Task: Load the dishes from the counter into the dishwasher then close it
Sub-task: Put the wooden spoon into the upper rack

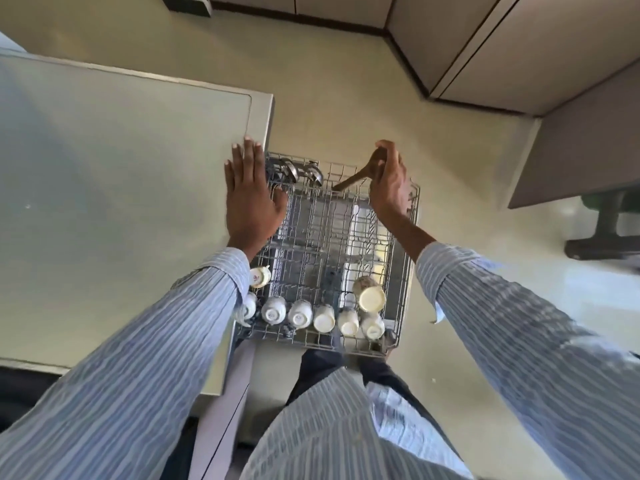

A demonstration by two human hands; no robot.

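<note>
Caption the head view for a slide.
Right hand lowers wooden spoon into dishwasher rack; left hand open.

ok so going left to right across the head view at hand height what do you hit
counter → left hand, flat at the counter's edge → metal utensils in the rack → wooden spoon → right hand gripping it → bare floor

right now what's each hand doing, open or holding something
Left hand: open, fingers straight, flat at the counter edge.
Right hand: holding a wooden spoon over the rack.
</note>
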